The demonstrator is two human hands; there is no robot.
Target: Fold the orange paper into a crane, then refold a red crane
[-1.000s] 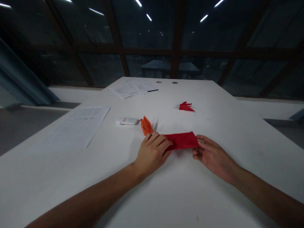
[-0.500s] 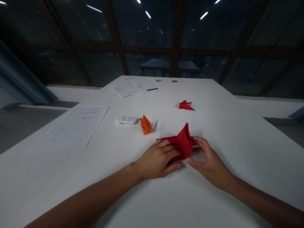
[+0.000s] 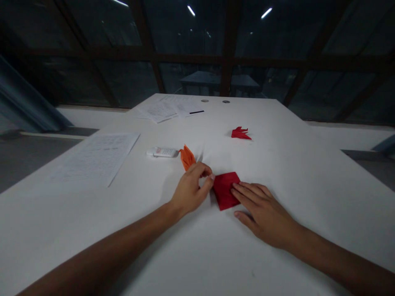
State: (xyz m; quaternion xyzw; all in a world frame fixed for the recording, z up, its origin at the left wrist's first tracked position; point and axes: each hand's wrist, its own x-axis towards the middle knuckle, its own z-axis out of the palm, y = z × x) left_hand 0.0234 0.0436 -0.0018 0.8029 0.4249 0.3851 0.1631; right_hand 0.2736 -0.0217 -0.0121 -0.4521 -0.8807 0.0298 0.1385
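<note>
A folded sheet of red origami paper (image 3: pixel 225 190) lies on the white table (image 3: pixel 197 263), its outline a small many-sided shape. At its upper left corner my left hand (image 3: pixel 193 187) is closed, with thumb and forefinger pinched together against the edge. My right hand (image 3: pixel 262 209) rests flat with fingers stretched out over the right part of the paper, pressing on it and hiding that side. Just behind my left hand stands an orange folded paper figure (image 3: pixel 187 157), partly covered by the hand. Farther back sits a red folded paper figure (image 3: pixel 240 133) with pointed ends.
Left of the orange figure lies a small white object (image 3: pixel 162 152) with printing. A printed sheet (image 3: pixel 95 158) is at the left edge, and more papers (image 3: pixel 162 109) lie at the back with a black strip (image 3: pixel 196 112). Dark windows (image 3: pixel 191 33) stand behind the table.
The red paper's raised flap has gone down and the piece is now flat and more compact. My left hand moved to its upper left corner; my right hand flattened onto it.
</note>
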